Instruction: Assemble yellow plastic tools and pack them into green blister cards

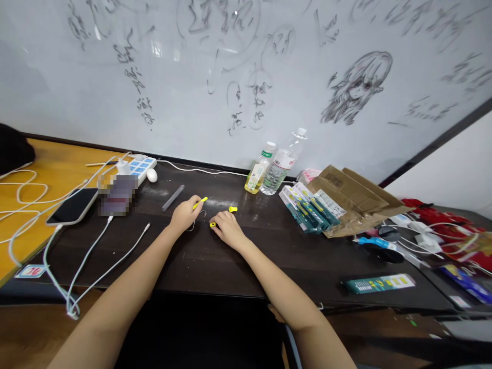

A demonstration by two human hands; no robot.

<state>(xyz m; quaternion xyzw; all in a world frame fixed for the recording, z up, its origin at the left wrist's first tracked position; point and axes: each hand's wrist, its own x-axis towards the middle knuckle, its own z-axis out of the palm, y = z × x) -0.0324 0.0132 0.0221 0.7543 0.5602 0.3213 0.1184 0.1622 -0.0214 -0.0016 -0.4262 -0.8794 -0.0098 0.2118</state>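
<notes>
My left hand (185, 213) is closed in a pinch around a slim yellow stick-like piece (200, 202), which points up and to the right. My right hand (229, 230) rests low over the dark table, fingers curled, with a small yellow round piece (212, 224) at its thumb and fingertips. Just beyond the right hand a yellow cap-like piece (233, 209) lies on the tabletop. A thin pale wire or thread (193, 224) loops between the hands. To the left of my left hand lies a transparent plastic tube (173, 198).
Behind stand a bottle of yellow liquid (257, 174) and a water bottle (280, 169). Several green-white boxes (307, 207) lean by a brown paper bag (346, 197) at right. Another box (380, 283) lies nearer. Phone (73, 206), cables and power strip (143, 168) are left.
</notes>
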